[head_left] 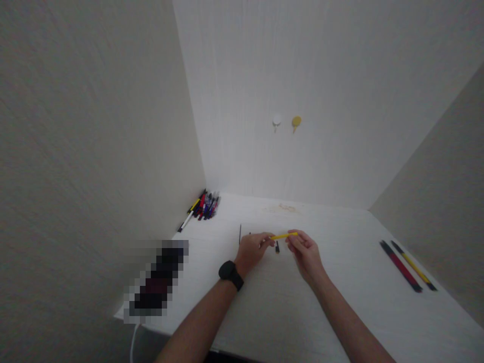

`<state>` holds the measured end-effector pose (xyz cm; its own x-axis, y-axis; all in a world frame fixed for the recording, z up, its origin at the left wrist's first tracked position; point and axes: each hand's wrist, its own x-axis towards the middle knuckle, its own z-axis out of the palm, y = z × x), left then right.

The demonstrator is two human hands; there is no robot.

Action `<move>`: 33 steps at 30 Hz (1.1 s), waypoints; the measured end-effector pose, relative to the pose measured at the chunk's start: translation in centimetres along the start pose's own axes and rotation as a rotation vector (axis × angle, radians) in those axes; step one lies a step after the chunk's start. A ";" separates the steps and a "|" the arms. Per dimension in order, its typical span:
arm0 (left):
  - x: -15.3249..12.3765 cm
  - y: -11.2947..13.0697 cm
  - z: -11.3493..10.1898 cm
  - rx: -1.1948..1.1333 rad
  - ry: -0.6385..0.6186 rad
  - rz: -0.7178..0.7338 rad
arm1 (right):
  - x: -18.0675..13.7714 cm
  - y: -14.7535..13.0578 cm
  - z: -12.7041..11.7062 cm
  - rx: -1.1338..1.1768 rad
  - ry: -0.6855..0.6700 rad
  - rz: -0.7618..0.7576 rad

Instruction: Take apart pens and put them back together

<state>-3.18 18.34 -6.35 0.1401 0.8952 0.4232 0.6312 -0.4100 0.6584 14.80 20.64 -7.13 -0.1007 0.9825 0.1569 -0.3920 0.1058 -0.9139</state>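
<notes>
A slim yellow pen barrel (283, 236) is stretched between my two hands just above the white table. My left hand (255, 248) pinches its left end, with a black watch on the wrist. My right hand (304, 250) has thumb and fingers closed on the right end. Between the hands, on the tabletop, lies a small black pen cap (277, 248). Beyond my left hand rests a thin dark stick like a pen refill (240, 233), its near end hidden behind the hand.
A heap of mixed pens (206, 206) lies in the back left corner. Red and black pens (401, 266) and a yellow and black pen (414, 265) lie at the right. A pixelated dark object (159, 282) is at the left edge. Two hooks (296, 121) are on the wall.
</notes>
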 end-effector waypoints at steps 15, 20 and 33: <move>0.0 -0.2 0.2 0.060 0.017 0.024 | 0.1 -0.1 -0.1 -0.031 0.083 -0.047; 0.0 -0.2 0.2 0.102 0.043 0.016 | 0.2 -0.4 -0.1 -0.077 0.118 -0.087; 0.1 0.0 -0.2 0.202 0.319 -0.110 | -0.3 -0.7 -0.6 -1.267 0.096 -0.300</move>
<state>-3.33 18.38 -6.25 -0.1610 0.8195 0.5500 0.7709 -0.2436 0.5885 15.69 20.33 -6.77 -0.0749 0.8967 0.4363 0.7467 0.3404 -0.5715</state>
